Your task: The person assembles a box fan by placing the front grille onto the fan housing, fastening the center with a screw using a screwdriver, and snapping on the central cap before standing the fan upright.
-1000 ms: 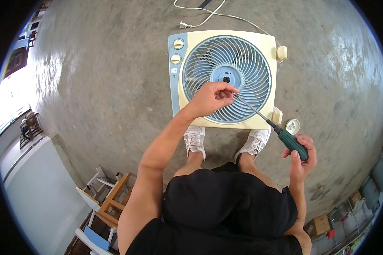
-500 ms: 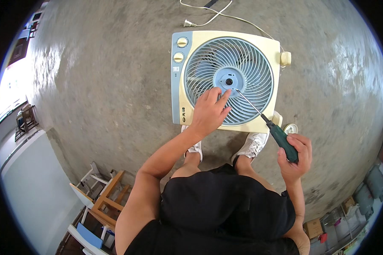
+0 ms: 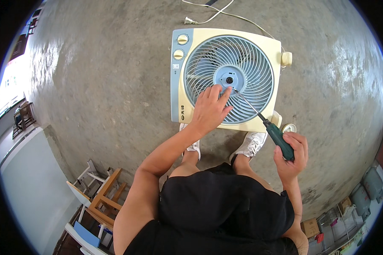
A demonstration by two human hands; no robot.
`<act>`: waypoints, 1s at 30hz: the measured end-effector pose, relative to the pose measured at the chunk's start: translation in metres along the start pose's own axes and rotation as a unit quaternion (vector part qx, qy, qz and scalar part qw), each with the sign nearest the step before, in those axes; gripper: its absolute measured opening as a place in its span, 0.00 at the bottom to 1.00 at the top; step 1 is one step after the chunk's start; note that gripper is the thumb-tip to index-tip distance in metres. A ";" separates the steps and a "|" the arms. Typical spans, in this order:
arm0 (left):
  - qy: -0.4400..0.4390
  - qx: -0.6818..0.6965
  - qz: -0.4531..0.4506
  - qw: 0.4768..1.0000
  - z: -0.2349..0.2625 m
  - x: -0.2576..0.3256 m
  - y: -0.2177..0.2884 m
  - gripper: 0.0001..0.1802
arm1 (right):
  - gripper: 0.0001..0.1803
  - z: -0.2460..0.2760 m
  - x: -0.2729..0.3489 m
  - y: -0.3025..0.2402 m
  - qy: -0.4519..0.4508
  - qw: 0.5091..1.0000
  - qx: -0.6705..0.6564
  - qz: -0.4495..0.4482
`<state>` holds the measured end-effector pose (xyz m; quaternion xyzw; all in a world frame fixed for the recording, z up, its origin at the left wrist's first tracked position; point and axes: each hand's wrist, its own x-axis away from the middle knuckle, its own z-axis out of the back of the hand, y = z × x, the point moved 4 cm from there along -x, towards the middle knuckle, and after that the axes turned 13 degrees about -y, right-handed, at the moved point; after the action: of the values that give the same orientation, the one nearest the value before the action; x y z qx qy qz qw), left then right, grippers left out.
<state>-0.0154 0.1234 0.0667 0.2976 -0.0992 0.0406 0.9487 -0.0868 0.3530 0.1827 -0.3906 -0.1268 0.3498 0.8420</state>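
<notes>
A cream and blue box fan [image 3: 271, 51] lies face up on the concrete floor in front of my white shoes. My left hand [image 3: 211, 109] rests on its round blue grille, fingertips pinching the metal shaft of a screwdriver near the hub [image 3: 229, 80]. My right hand [image 3: 291, 154] grips the green handle of that screwdriver [image 3: 278, 137], which slants up and left toward the hub. The tip is hidden by my left fingers.
The fan's white cord and plug [image 3: 190, 20] trail off at the top. A small round lid-like object [image 3: 289, 127] lies by the fan's near right corner. Wooden chairs [image 3: 100, 191] stand at lower left; boxes and gas cylinders [image 3: 372, 183] at lower right.
The view has shifted so the fan sits more central. My left hand slid down the grille with the screwdriver shaft, and the right hand with the handle followed slightly lower.
</notes>
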 end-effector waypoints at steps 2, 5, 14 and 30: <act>-0.001 -0.001 0.001 1.000 0.000 0.000 0.000 0.32 | 0.20 0.000 0.000 0.000 -0.001 1.000 0.000 0.000; -0.005 0.000 0.003 1.000 0.000 -0.001 -0.001 0.32 | 0.20 -0.001 -0.002 -0.001 0.003 1.000 0.003 0.007; 0.009 0.011 -0.002 1.000 0.000 -0.003 -0.001 0.31 | 0.19 -0.003 -0.005 -0.005 -0.010 1.000 0.014 0.011; 0.024 0.014 -0.015 1.000 0.003 -0.004 -0.001 0.30 | 0.19 0.002 -0.040 -0.027 -0.104 0.977 0.072 0.169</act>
<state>-0.0196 0.1207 0.0672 0.3108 -0.0712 0.0349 0.9472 -0.1033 0.3145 0.2067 -0.3061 -0.1206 0.5340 0.7789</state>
